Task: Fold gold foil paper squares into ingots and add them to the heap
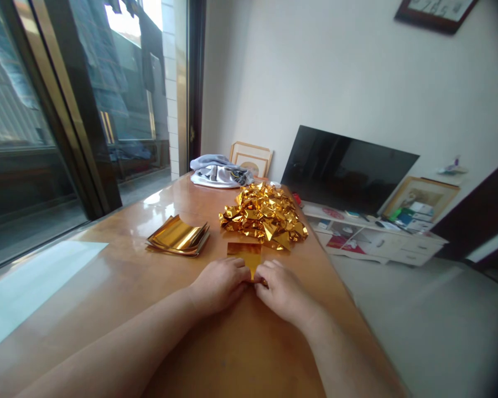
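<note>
A square sheet of gold foil paper (244, 251) lies on the wooden table in front of me. My left hand (224, 282) grips its near edge from the left, fingers curled. From the right, my right hand (280, 287) pinches the same edge, close beside the left. Both hands hide the near part of the sheet. To the left rests a stack of gold foil sheets (177, 236), slightly curled. Just beyond the held sheet is a heap of folded gold foil pieces (265, 213).
Folded clothes (218, 170) lie at the far end of the table (207, 342). A pale sheet (37, 287) covers part of its left side. Glass doors stand on the left. A television (348, 166) and a white cabinet (373, 237) are beyond the right edge.
</note>
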`<state>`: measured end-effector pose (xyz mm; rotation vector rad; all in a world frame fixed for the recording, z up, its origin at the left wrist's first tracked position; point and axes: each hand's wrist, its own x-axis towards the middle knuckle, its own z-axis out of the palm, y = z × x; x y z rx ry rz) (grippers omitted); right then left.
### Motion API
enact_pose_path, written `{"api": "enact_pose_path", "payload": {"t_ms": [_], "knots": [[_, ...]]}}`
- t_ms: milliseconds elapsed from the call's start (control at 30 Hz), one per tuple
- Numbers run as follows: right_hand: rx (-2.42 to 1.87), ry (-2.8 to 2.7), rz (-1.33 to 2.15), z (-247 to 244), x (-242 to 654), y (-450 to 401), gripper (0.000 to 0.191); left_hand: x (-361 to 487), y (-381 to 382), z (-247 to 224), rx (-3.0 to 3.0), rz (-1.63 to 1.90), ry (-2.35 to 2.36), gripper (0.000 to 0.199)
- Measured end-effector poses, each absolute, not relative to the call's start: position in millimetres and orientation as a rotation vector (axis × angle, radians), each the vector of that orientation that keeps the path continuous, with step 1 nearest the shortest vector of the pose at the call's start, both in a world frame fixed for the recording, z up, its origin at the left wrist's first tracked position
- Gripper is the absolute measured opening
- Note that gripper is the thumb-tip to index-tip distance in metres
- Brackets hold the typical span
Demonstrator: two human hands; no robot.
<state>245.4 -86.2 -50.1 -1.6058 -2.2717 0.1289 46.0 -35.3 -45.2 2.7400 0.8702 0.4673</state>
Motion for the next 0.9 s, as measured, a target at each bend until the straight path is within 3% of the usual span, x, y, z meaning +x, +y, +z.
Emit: {"api": "enact_pose_path", "payload": {"t_ms": [333, 900], "knots": [[-1.580, -2.206, 0.316, -45.7, 250.3, -89.7, 0.009, 35.2, -29.0, -45.8, 2.675, 0.463, 0.926, 0.014], [-1.618, -1.796, 0.727, -79.3, 266.4, -62.7, 0.016, 31.7, -10.8, -57.0, 2.371, 0.478, 1.079, 0.019]]}}
